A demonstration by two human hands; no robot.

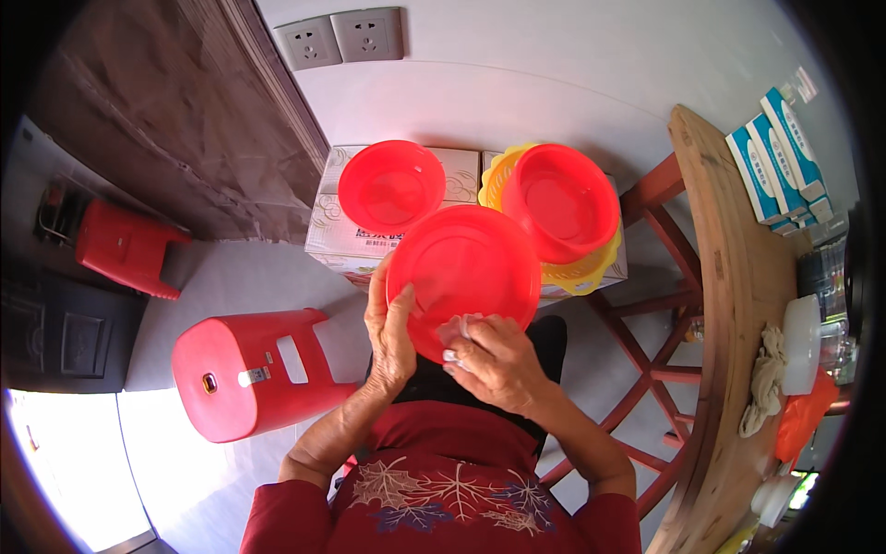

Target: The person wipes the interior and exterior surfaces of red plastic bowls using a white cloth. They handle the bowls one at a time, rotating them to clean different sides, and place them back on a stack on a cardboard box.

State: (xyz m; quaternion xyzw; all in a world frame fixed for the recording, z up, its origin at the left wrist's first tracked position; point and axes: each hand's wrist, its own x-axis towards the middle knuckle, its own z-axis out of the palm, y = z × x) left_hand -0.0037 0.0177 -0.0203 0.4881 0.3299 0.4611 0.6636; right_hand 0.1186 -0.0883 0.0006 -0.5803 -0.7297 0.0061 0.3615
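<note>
A round red plastic basin (466, 263) is tilted up in front of my body. My left hand (391, 331) grips its left rim, with the thumb over the edge. Bunched in my right hand (498, 366) is a small whitish wad (457, 330), cloth or tissue, pressed against the basin's lower right inside. Beyond it, a second red basin (391, 187) rests on a printed carton (334, 226). To the right, a deeper red basin (559, 205) stands in a yellow scalloped basket (591, 268) on the neighbouring carton.
A red plastic stool (217, 379) stands on the floor at left, with another red stool (120, 245) farther off. Along the right runs a wooden table (738, 305) on red-brown legs, bearing blue-and-white boxes (780, 157), a crumpled cloth (764, 383) and a white container (801, 343).
</note>
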